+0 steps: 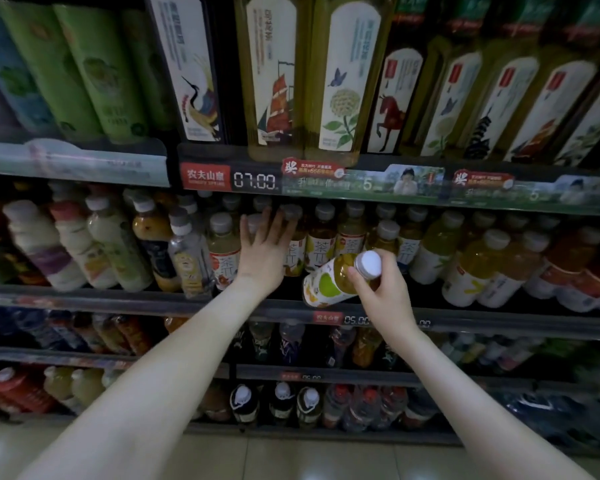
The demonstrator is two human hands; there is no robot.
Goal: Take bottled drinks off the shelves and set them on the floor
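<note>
Forearms (174,358) up at the shelf (118,299) — one bottle out
My right hand (378,289) grips the tilted tea bottle (326,284) by its neck, cap toward me; left hand (264,251) spread wide, nearer the upright bottles (321,237) ahead

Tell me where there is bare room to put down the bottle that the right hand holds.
The tiled floor in front of the lowest shelf is bare between the two forearms. On the tea shelf, a dark gap shows between the left hand and the tea bottle in the right hand. Elsewhere the rows stand bottle against bottle.
</note>
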